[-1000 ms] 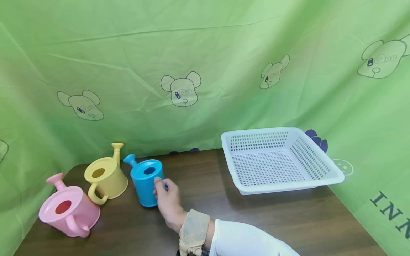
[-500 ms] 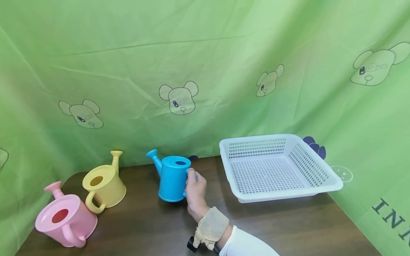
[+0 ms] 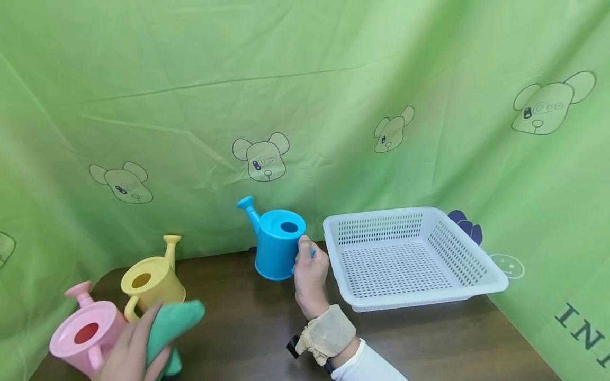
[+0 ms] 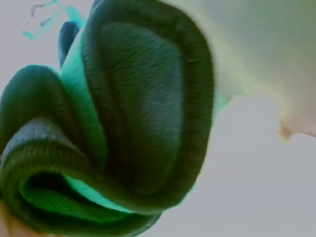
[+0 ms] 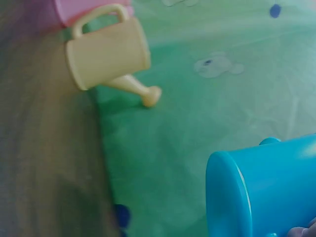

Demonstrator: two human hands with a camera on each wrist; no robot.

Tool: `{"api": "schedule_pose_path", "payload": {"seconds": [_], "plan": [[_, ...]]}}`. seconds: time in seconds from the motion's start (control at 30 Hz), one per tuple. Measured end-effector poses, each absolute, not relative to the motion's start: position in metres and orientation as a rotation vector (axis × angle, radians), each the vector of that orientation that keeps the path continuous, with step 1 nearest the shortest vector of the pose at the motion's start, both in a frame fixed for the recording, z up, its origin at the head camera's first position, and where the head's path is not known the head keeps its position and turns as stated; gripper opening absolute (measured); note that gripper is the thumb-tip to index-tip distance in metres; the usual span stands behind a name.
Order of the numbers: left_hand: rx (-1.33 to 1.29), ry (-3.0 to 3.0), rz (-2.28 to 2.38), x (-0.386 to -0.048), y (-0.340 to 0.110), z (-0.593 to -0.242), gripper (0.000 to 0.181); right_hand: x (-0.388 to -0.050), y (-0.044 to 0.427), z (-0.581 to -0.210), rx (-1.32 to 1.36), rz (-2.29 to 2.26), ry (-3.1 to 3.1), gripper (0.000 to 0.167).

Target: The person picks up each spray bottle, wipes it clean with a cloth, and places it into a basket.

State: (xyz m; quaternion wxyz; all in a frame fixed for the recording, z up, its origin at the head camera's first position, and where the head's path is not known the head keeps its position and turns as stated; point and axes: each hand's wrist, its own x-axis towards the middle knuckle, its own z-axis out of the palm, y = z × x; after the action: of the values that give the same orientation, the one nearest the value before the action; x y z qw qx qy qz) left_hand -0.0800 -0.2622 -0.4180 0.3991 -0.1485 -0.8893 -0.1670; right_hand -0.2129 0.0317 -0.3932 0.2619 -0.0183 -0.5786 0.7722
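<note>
Head view shows the blue watering can (image 3: 274,254) just left of the white basket (image 3: 429,297), spout (image 3: 250,209) pointing leftward — the nearer right hand (image 3: 312,272) grips it, while the left hand (image 3: 129,352) holds 1 green cloth (image 3: 172,324).

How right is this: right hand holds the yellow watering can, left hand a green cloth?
Wrong can: the head view shows the right hand gripping the blue watering can, not the yellow watering can. The left hand does hold a green cloth.
</note>
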Motion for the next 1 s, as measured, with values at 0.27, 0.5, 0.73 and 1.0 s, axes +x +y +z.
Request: {"api": "schedule_pose_path", "payload": {"seconds": [0.27, 0.5, 0.73, 1.0], "plan": [[-0.332, -2.184, -0.639, -0.143, -0.182, -0.337, 0.092, -0.208, 0.055, -0.354, 0.084, 2.125, -1.494, 0.05], [-0.36, -2.041, -0.838, -0.172, -0.143, -0.327, 0.069, -0.195, 0.081, -0.338, 0.102, 2.101, -1.493, 0.05], [-0.341, -1.861, -0.945, -0.18, -0.116, -0.337, 0.064, -0.2, 0.099, -0.326, 0.107, 2.152, -1.55, 0.049], [-0.38, -2.02, -0.966, -0.174, -0.103, -0.337, 0.07, -0.199, 0.108, -0.321, 0.089, 2.065, -1.629, 0.057]]}}
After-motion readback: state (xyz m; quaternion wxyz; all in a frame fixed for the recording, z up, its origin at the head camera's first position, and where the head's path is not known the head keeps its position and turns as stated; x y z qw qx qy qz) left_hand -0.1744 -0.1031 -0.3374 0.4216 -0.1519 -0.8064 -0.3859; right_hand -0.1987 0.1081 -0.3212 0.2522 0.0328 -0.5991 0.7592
